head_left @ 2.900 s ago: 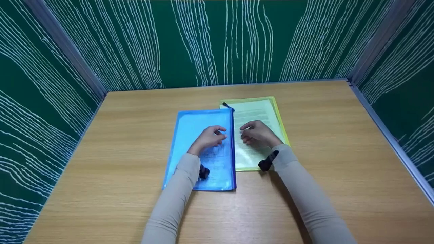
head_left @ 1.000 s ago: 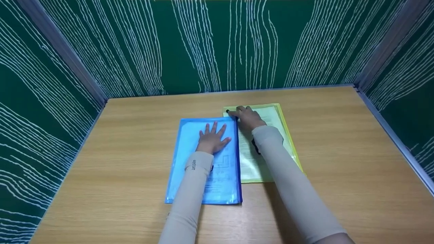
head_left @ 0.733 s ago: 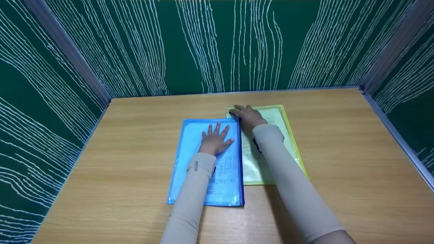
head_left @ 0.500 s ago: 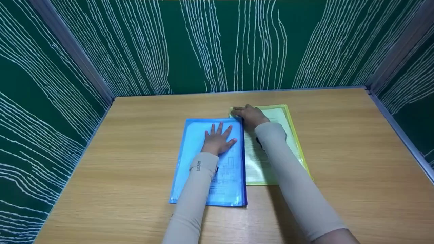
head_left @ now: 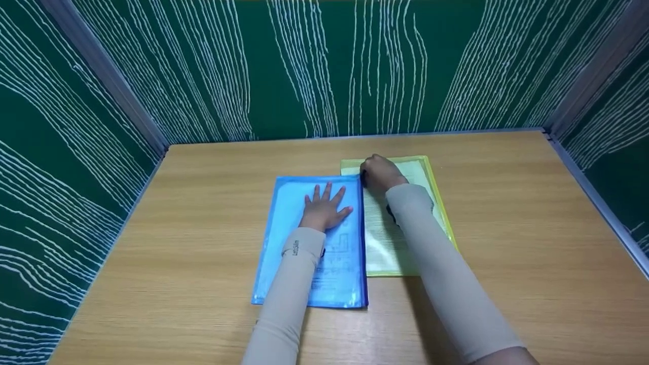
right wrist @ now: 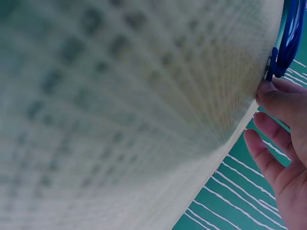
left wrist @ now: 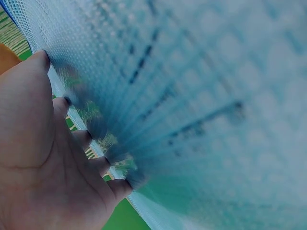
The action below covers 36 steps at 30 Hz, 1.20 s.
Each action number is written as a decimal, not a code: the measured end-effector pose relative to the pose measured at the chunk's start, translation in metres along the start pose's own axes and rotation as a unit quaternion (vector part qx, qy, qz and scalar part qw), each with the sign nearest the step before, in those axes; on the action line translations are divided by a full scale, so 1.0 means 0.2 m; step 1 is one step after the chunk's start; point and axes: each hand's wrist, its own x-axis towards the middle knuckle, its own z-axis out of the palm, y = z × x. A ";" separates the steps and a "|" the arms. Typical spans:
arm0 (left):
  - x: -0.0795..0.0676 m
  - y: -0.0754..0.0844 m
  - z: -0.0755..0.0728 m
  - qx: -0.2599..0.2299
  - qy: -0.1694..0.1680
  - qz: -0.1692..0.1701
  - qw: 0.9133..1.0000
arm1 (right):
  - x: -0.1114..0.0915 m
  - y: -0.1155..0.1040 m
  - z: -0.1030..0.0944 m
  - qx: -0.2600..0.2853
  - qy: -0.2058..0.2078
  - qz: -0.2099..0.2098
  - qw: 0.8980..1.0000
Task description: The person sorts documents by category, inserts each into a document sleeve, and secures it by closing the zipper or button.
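A translucent blue zip folder (head_left: 334,274) with printed paper inside lies on the table. My left hand (head_left: 323,210) rests flat on its upper half, fingers spread, and the left wrist view shows the fingertips against the mesh-textured plastic. Along the folder's right side runs a dark blue zipper (head_left: 364,243). At the zipper's far end my right hand (head_left: 381,172) pinches the zipper pull (right wrist: 271,64) between thumb and forefinger; the other fingers curve loosely in the right wrist view. Partly under the blue folder is a yellow-edged folder (head_left: 383,261) holding a printed sheet.
The wooden table (head_left: 203,218) meets green walls (head_left: 274,101) with white wavy lines at the back and both sides. Grey metal posts (head_left: 116,81) stand at the corners. The right forearm (head_left: 446,263) crosses above the yellow-edged folder.
From hovering over the folders, the left hand has come down flat on the blue one. The right hand reached to the zipper's far end, and its extended fingers have since curled in around the pull.
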 end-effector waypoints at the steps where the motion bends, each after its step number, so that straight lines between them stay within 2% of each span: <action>1: 0.00 0.00 0.00 -0.002 0.000 -0.001 1.000 | 0.00 0.00 0.00 0.002 0.000 0.004 1.000; 8: 0.00 0.00 0.00 -0.003 0.000 -0.006 1.000 | -0.05 0.02 -0.02 0.017 0.004 0.018 1.000; 13: 0.00 0.00 -0.01 0.002 0.000 -0.015 1.000 | -0.09 0.03 -0.04 0.053 0.012 0.031 0.998; 22: 0.01 -0.02 0.00 -0.015 -0.003 -0.065 0.998 | -0.16 0.06 -0.05 0.091 0.019 0.058 0.994; 30: 0.00 -0.02 -0.01 -0.019 -0.006 -0.065 0.998 | -0.19 0.05 -0.04 0.114 0.014 0.070 0.991; 36: -0.01 -0.02 -0.02 -0.039 -0.001 -0.064 0.997 | -0.23 0.06 -0.03 0.172 0.001 0.055 0.984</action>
